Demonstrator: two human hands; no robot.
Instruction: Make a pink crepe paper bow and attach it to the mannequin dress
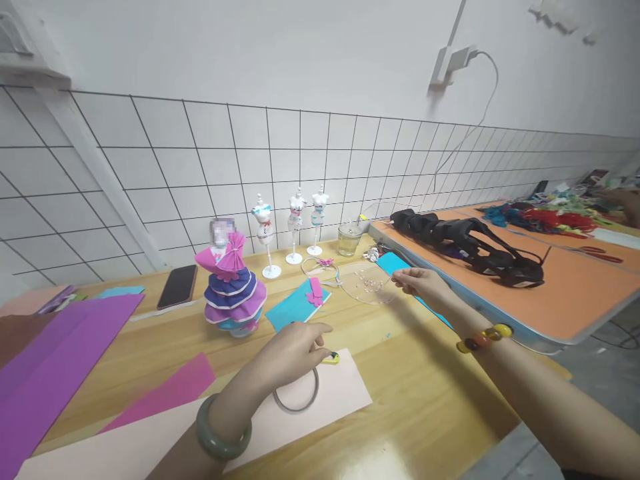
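Observation:
My right hand is pinched shut at the edge of a clear round dish with several small shiny beads. What its fingertips hold is too small to make out. My left hand is held over a pale pink sheet, index finger stretched out and the others loosely bent. Near its fingertips is a small yellow and dark tool, partly hidden. Also on the sheet lies a thin grey ring. Beyond the hand lies a blue piece with a pink cutout on it.
A doll in a ruffled dress stands at left, with three white mannequin stands behind. A glass of liquid is near the wall. At right, a raised orange board bears a black strapped item. A phone lies left.

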